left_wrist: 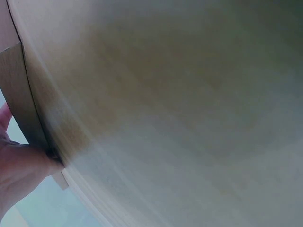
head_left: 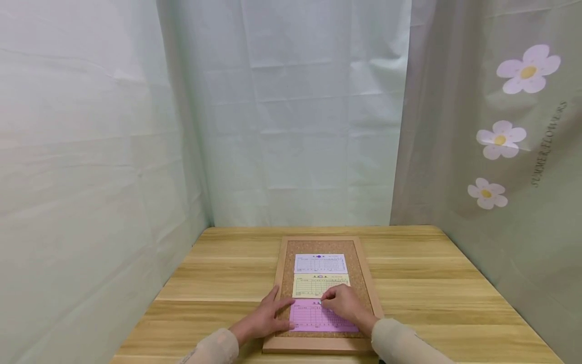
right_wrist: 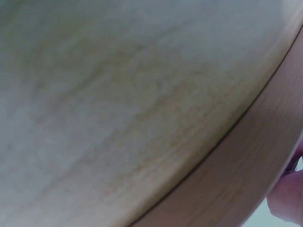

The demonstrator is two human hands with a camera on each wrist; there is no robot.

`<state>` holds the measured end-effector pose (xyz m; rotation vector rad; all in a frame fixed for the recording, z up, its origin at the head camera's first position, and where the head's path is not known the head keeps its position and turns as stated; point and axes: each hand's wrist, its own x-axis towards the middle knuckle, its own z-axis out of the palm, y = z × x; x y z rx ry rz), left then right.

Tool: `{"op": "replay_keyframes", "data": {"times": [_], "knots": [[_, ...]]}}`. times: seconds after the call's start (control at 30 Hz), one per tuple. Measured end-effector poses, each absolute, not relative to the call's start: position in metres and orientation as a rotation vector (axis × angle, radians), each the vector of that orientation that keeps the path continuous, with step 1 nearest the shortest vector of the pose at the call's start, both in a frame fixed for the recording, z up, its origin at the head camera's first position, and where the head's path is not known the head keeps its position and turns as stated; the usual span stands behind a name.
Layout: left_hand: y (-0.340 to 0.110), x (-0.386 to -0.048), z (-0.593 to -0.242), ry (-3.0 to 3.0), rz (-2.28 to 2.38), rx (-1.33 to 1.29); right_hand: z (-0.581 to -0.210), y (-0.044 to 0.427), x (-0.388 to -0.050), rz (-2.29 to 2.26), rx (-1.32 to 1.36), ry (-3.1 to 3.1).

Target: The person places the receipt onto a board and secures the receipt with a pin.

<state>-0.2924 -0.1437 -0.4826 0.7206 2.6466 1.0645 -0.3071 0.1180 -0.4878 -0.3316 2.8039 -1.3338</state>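
A wood-framed corkboard (head_left: 364, 283) lies flat on the table. On it, from far to near, are a white form slip (head_left: 309, 264), a yellow form slip (head_left: 304, 288) and a pink form slip (head_left: 309, 318). Small round purple pins sit at the top of the white and yellow slips. My left hand (head_left: 268, 314) rests across the board's left frame, its extended fingers touching the pink slip's left edge. At that slip's top middle, my right hand (head_left: 347, 303) pinches a small pin, mostly hidden by the fingertips. Each wrist view catches only part of the hand beside the frame.
The wooden tabletop (head_left: 436, 288) extends to both sides of the board. Pale fabric curtains (head_left: 300, 126) enclose it at the back and sides, with printed flowers on the right one.
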Motion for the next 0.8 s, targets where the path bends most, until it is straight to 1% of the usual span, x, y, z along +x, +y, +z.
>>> {"op": "replay_keyframes", "data": {"times": [0.3,0.8], "knots": [[-0.1441,-0.2912,-0.4814,2.637,1.083,0.712,-0.4847,0.1158,-0.3057,-1.284,-0.343,2.846],[-0.1444,-0.293,-0.4837,2.642,1.079,0.706,-0.4879,0.1168,-0.3066,-1.344,-0.32,2.804]]}}
